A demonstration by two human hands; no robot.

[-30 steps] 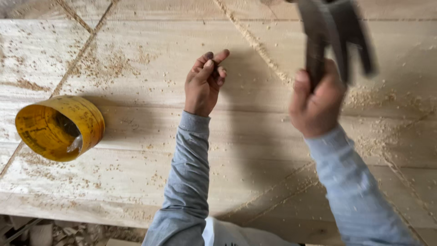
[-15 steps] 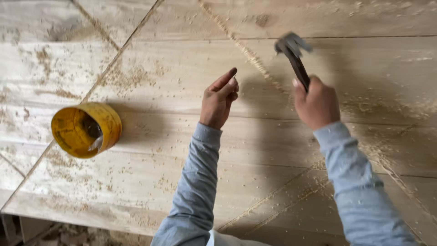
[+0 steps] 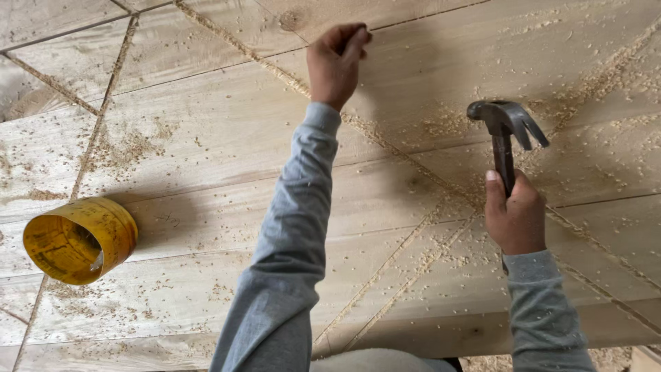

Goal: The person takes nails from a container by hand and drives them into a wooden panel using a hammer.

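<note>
My right hand grips the handle of a dark claw hammer, head up, held above the wooden boards. My left hand reaches far forward with fingers pinched together against the board surface near a seam; whatever it pinches is too small to see. Both arms wear grey long sleeves. The hammer head is to the right of and nearer than the left hand.
A yellow round tin lies on its side at the left, open mouth facing me. Sawdust is scattered over the boards, thick along scored diagonal lines. The near edge of the boards runs along the bottom right.
My left hand has stretched farther forward and its fingers have pinched together on the board. The hammer has come down lower and to the right. The view has shifted.
</note>
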